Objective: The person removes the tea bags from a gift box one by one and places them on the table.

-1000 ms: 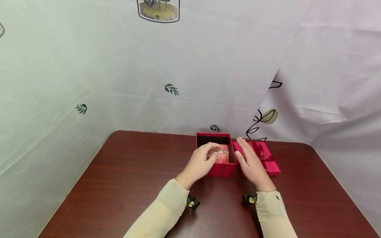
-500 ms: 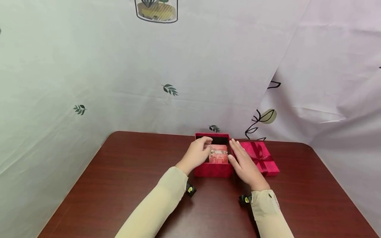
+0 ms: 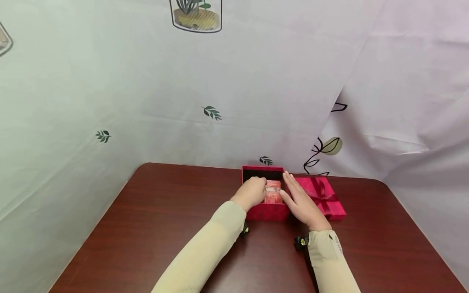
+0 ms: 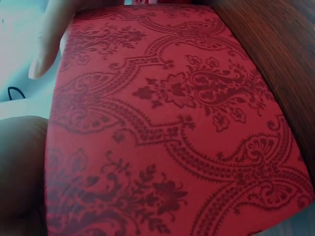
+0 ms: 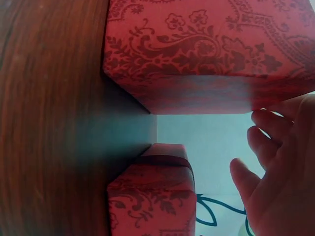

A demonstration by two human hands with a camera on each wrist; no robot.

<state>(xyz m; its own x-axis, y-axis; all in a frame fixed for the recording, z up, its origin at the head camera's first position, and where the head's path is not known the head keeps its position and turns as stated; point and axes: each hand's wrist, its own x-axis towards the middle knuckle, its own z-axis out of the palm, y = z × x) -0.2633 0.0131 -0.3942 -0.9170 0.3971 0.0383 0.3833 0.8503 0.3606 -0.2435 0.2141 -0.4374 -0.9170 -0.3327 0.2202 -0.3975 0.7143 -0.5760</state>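
An open red box [image 3: 267,212] with a dark patterned print stands near the table's back edge. Inside it lie flat orange-red packets [image 3: 272,188] with a pale band across them. My left hand [image 3: 253,191] reaches over the box's left part, fingers bent down at the packets' left side; its fingertips are hidden, and I cannot tell whether they grip a packet. My right hand [image 3: 303,205] lies along the box's right rim with straight fingers. In the left wrist view the box's patterned wall [image 4: 167,123] fills most of the picture, with the left hand [image 4: 19,167] dark at its edge.
The red lid [image 3: 327,195], tied with a dark red ribbon bow, lies right of the box. A narrow gap between box and lid shows in the right wrist view. Behind the brown wooden table [image 3: 176,195] hangs a pale curtain [image 3: 256,81] with plant prints.
My right hand has moved left from over the lid to the box's right rim. My left hand first drew left off the packets, then came back right and lower into the box.
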